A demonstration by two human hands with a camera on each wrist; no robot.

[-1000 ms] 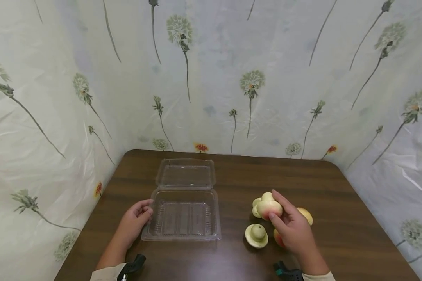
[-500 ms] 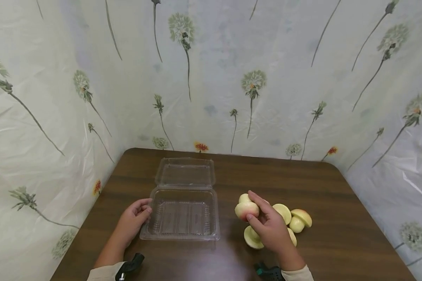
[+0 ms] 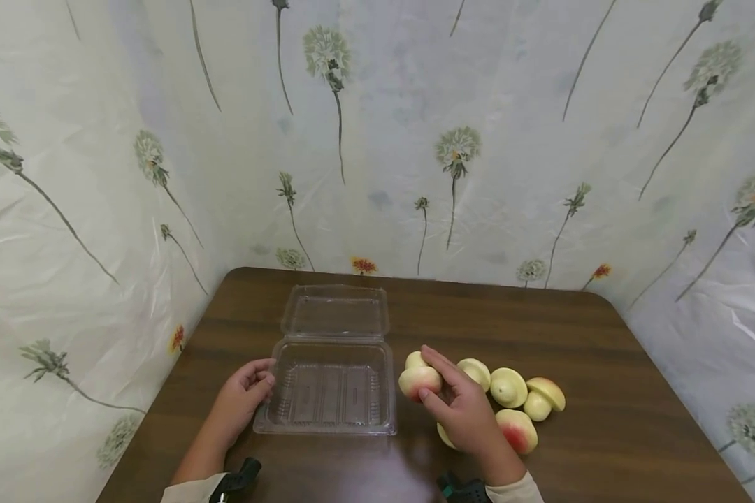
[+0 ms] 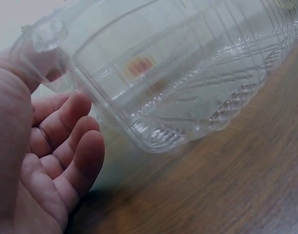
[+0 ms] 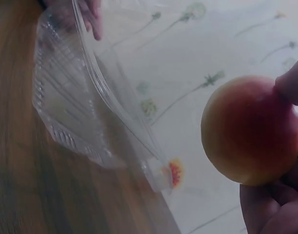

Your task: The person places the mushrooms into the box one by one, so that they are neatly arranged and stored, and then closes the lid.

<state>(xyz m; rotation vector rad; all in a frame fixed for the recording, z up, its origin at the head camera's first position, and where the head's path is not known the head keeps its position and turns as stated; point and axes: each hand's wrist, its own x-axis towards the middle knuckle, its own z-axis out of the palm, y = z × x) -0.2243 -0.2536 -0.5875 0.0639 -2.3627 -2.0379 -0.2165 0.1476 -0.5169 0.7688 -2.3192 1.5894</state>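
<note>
1. Head view: one red-blushed mushroom point(image 3: 419, 382) is pinched by the right hand point(image 3: 464, 412), apparently for control, just right of the container.
2. One clear clamshell container point(image 3: 324, 429) is gripped at its left rim by the left hand point(image 3: 241, 393), likely for steadiness; its one lid point(image 3: 335, 313) is laid open.
3. Five loose mushrooms point(image 3: 508, 388) are seen near the right hand, one partly hidden.

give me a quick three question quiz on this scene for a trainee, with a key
1. True or false: the clear lid of the clear, rectangular plastic container is closed.
2. Multiple choice: what does the right hand hold? a) the lid b) a mushroom-shaped, pale yellow piece with a reddish cap c) nothing
3. Fill in: in the head view, the left hand is at the container's ____ side.

Key: 1. false, it is open; 2. b; 3. left
</note>
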